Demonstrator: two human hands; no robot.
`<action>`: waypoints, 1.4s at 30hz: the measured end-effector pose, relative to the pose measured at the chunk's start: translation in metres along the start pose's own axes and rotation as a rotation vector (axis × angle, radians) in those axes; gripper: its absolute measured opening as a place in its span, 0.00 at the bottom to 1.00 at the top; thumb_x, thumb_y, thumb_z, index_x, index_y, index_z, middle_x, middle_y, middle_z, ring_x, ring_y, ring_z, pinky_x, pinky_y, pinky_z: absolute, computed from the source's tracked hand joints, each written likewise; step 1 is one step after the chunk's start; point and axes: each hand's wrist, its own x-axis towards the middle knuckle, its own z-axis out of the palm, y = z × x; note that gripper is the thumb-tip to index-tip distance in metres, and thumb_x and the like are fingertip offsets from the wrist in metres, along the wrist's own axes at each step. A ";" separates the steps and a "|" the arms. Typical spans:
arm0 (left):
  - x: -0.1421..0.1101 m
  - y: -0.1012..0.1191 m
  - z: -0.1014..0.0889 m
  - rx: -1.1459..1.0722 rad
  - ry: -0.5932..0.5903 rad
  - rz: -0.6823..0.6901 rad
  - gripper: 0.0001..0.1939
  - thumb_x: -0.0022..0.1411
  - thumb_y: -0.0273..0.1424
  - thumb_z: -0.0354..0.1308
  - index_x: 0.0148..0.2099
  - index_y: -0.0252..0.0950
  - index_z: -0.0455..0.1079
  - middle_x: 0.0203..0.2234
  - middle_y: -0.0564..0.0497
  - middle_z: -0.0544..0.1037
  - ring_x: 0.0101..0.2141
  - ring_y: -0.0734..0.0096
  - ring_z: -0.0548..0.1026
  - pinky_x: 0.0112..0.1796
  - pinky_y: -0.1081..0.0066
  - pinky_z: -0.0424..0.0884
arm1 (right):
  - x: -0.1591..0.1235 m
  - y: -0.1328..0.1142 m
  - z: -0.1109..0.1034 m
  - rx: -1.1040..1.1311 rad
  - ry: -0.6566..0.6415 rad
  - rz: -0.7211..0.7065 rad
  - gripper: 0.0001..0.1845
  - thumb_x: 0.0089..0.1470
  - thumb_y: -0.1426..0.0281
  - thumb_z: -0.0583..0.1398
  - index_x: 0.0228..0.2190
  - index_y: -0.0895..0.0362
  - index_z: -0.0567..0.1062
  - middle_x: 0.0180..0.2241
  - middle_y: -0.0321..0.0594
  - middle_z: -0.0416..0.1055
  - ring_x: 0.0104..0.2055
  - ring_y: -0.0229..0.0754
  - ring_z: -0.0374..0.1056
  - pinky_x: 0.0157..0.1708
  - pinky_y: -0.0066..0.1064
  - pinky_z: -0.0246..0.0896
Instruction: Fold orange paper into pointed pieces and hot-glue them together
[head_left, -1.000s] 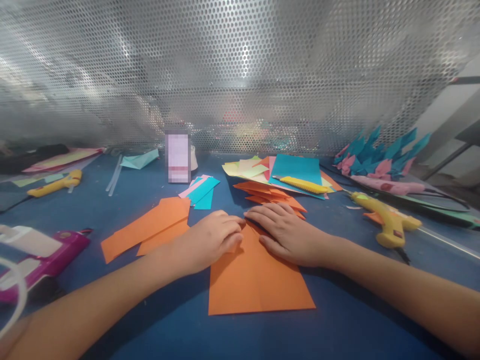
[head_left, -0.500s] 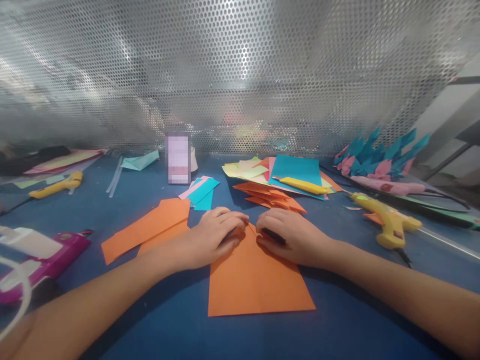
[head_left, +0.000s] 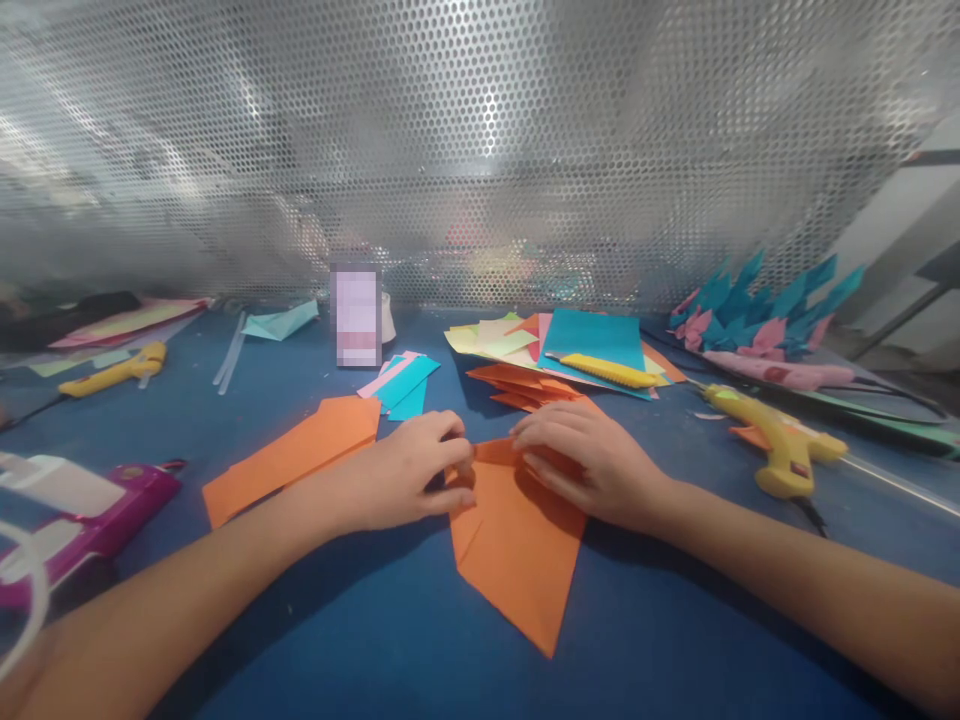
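Note:
A folded orange paper sheet (head_left: pixel 521 540) lies turned at an angle in front of me, one corner pointing down toward me. My left hand (head_left: pixel 424 465) has its thumb and fingers bent around the sheet's left edge. Over the upper right part of the same sheet, my right hand (head_left: pixel 585 460) curls with its fingertips on the paper; its thumb lies lower on the sheet. Beyond the right hand sits a stack of folded orange pieces (head_left: pixel 521 385). Left of my left hand are loose orange strips (head_left: pixel 300 455), partly behind the forearm.
A yellow cutter knife (head_left: pixel 607 370) rests on coloured paper (head_left: pixel 592 335). Yellow glue guns lie at right (head_left: pixel 780 440) and left (head_left: pixel 116 372). A phone (head_left: pixel 358 318) stands upright at the back. Blue and pink folded shapes (head_left: pixel 772 305) are at far right, a magenta device (head_left: pixel 135 510) at left.
The orange sheet has turned, so a corner rather than a straight edge faces me. My hands have moved slightly apart, the left to the sheet's left edge.

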 end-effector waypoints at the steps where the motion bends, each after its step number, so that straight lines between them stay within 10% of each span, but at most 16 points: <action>1: -0.001 0.000 0.000 0.009 -0.007 -0.039 0.09 0.62 0.34 0.56 0.33 0.35 0.64 0.36 0.50 0.67 0.35 0.70 0.68 0.35 0.71 0.64 | 0.000 0.000 -0.001 -0.008 0.014 0.000 0.07 0.56 0.74 0.54 0.37 0.55 0.70 0.38 0.40 0.74 0.42 0.41 0.69 0.43 0.35 0.62; 9: -0.008 -0.003 0.010 0.001 -0.031 -0.341 0.20 0.56 0.47 0.58 0.27 0.35 0.64 0.24 0.54 0.69 0.23 0.74 0.65 0.24 0.74 0.56 | -0.002 -0.004 -0.002 -0.006 0.080 0.029 0.12 0.57 0.71 0.56 0.44 0.56 0.70 0.48 0.46 0.70 0.51 0.44 0.65 0.50 0.40 0.59; 18: -0.009 0.026 -0.003 0.213 -0.144 -0.579 0.17 0.59 0.41 0.55 0.23 0.35 0.66 0.22 0.50 0.70 0.23 0.69 0.67 0.22 0.72 0.52 | 0.003 -0.044 -0.004 0.164 -0.434 -0.095 0.20 0.58 0.62 0.56 0.50 0.56 0.69 0.43 0.45 0.70 0.43 0.44 0.65 0.43 0.36 0.59; 32: -0.017 0.019 -0.004 0.156 -0.064 -0.218 0.18 0.65 0.31 0.47 0.23 0.35 0.63 0.21 0.52 0.69 0.24 0.71 0.67 0.24 0.72 0.55 | 0.001 -0.010 -0.007 -0.176 -0.346 -0.297 0.18 0.63 0.74 0.46 0.46 0.58 0.73 0.38 0.45 0.73 0.40 0.43 0.66 0.39 0.34 0.61; 42: -0.018 0.023 -0.009 0.138 -0.146 -0.017 0.17 0.60 0.16 0.44 0.41 0.39 0.69 0.32 0.52 0.71 0.31 0.70 0.69 0.30 0.72 0.62 | -0.002 0.005 -0.009 -0.239 -0.249 -0.309 0.20 0.63 0.75 0.44 0.41 0.56 0.75 0.40 0.42 0.74 0.40 0.42 0.65 0.39 0.34 0.60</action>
